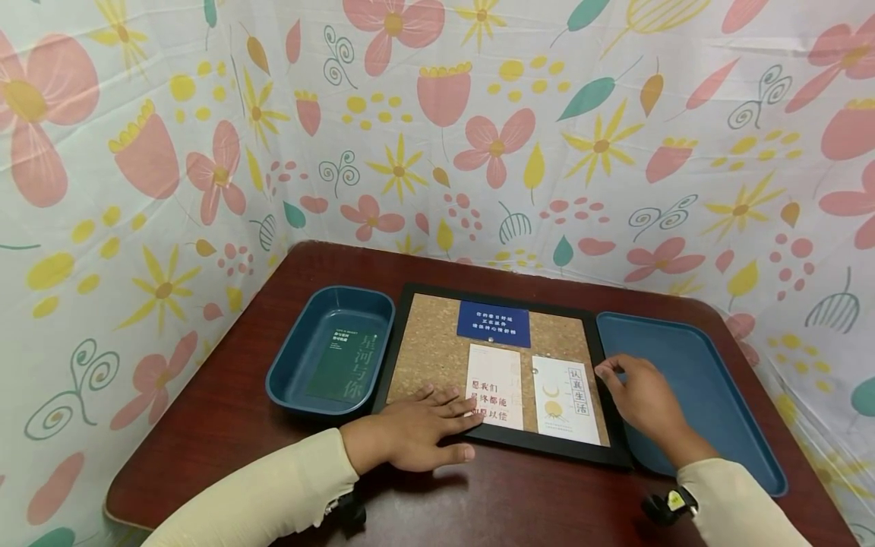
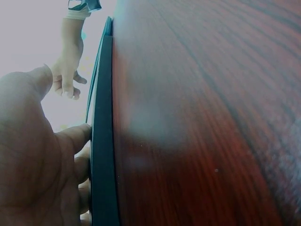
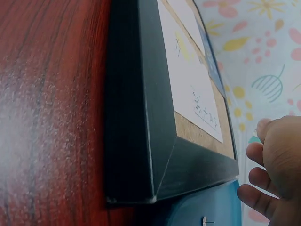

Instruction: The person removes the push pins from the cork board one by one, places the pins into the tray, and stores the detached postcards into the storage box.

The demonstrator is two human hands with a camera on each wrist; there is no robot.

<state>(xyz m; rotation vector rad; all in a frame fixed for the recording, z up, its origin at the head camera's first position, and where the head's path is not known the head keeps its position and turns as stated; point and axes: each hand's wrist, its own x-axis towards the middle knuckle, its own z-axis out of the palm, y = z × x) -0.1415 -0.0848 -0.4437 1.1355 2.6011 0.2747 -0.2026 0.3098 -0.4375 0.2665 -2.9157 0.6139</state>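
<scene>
A black-framed cork board [image 1: 427,334] lies on the table. A blue card [image 1: 494,323], a pale pink card [image 1: 495,365] and a white card [image 1: 566,391] are on it; small clear pins show at the blue card's lower edge and the white card's upper left. My left hand [image 1: 427,425] rests with straight, spread fingers on the board's front left, fingertips overlapping the pink card. Over the board's right frame my right hand [image 1: 642,399] pinches a small pale pushpin [image 3: 256,133] between thumb and forefinger, mostly hidden by the fingertips.
Left of the board stands a deep blue tray [image 1: 273,380] holding a dark green card [image 1: 344,361]. A flat blue tray [image 1: 711,387] lies to its right, with a loose pushpin [image 3: 204,221] in it. Flowered cloth [image 1: 478,152] hangs behind the table.
</scene>
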